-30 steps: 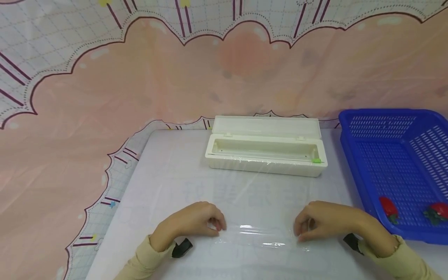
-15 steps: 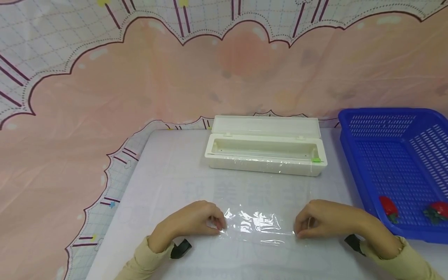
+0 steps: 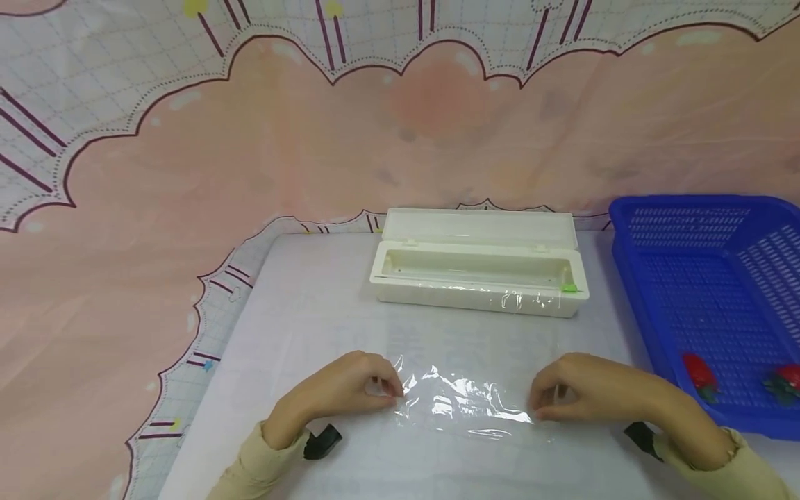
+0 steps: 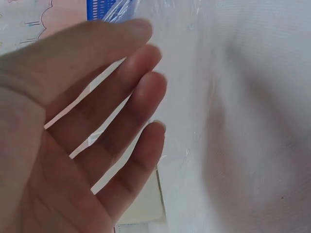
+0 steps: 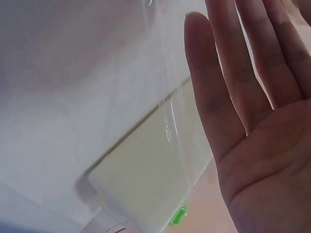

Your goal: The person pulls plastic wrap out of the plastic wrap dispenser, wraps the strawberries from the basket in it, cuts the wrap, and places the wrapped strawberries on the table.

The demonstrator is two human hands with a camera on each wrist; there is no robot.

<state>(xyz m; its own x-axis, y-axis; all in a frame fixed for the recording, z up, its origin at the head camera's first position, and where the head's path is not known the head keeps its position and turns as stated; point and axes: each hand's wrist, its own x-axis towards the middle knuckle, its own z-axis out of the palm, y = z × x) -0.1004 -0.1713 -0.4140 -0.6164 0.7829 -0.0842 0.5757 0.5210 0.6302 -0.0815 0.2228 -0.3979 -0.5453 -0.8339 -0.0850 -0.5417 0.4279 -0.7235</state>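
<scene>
A sheet of clear cling film [image 3: 462,403] stretches between my hands, low over the white tabletop, its creases catching bright glare. My left hand [image 3: 350,382] pinches its left edge between thumb and fingertips; in the left wrist view the film [image 4: 182,73] runs off from those fingertips. On the other side my right hand [image 3: 590,389] pinches the right edge, the thumb mostly out of the right wrist view. Behind the hands stands a long white cling film dispenser [image 3: 475,297], lid [image 3: 478,228] tipped back. Film lies over its front, and a green slide cutter [image 3: 569,288] sits at its right end.
To the right stands a blue plastic basket [image 3: 662,333] with a red strawberry [image 3: 698,373] and another strawberry [image 3: 786,382] inside. A pink patterned cloth [image 3: 312,153] rises behind the white tabletop [image 3: 300,305]. Black straps [image 3: 322,442] are at both wrists.
Both hands have moved slightly away from me, still gripping the film. Glare and creases now spread over more of the sheet. The dispenser and strawberries stay in place as the view shifts a little.
</scene>
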